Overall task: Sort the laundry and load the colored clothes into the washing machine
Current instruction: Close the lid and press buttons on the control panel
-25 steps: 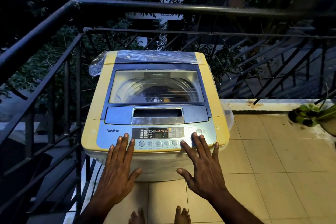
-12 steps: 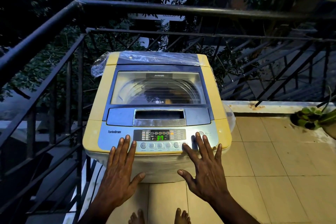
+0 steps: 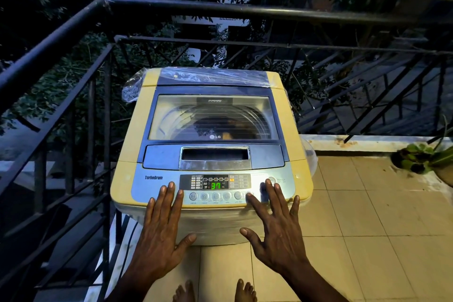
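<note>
A yellow and grey top-loading washing machine (image 3: pixel 132 144) stands in front of me with its glass lid (image 3: pixel 213 117) closed. Dark and orange-brown clothes show dimly through the glass inside the drum. The control panel (image 3: pixel 215 182) is lit and its green display reads 37. My left hand (image 3: pixel 160 230) lies flat and spread on the front edge, fingertips left of the buttons. My right hand (image 3: pixel 274 225) is also spread, with its fingertips on the right end of the button row and near the power button (image 3: pixel 271 180). Neither hand holds anything.
A black metal railing (image 3: pixel 73 61) runs along the left and behind the machine. Clear plastic wrap (image 3: pixel 208 76) covers the machine's rear. Beige floor tiles (image 3: pixel 367 228) spread to the right, with a potted plant (image 3: pixel 421 159) at the right edge. My bare feet (image 3: pixel 213 292) are below.
The display was dark one second ago and now shows a green 37. Both hands have stayed on the front of the panel almost unmoved.
</note>
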`<state>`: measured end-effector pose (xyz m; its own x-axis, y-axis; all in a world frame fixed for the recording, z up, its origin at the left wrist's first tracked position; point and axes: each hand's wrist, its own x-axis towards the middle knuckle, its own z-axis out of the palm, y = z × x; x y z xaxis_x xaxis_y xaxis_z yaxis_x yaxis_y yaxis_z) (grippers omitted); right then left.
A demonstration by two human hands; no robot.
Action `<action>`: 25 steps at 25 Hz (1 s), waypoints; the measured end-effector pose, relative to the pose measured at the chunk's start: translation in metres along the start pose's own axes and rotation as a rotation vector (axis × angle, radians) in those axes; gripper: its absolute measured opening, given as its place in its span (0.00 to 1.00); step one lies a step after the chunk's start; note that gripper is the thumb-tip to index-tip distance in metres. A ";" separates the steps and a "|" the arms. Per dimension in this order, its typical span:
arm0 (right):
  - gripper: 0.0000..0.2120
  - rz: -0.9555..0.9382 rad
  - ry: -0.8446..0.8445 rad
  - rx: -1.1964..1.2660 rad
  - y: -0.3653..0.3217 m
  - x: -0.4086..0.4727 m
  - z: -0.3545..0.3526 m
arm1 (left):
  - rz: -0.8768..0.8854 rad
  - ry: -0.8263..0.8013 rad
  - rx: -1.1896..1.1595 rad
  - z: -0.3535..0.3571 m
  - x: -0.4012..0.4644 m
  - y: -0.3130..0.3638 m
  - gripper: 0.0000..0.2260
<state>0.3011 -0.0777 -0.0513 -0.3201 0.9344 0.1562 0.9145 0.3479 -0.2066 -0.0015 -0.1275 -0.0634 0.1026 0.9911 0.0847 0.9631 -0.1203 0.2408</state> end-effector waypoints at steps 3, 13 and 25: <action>0.34 -0.006 0.002 0.011 0.001 0.001 0.000 | 0.004 -0.002 -0.004 0.001 0.000 0.000 0.42; 0.33 -0.024 -0.018 -0.071 0.002 0.002 0.001 | -0.005 -0.006 -0.007 -0.006 0.000 0.006 0.42; 0.34 -0.021 -0.018 -0.044 0.000 0.002 -0.008 | -0.002 0.009 -0.008 0.004 0.000 0.002 0.42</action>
<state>0.3024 -0.0768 -0.0429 -0.3437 0.9282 0.1422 0.9173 0.3643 -0.1608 0.0014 -0.1271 -0.0668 0.0981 0.9909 0.0925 0.9612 -0.1184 0.2492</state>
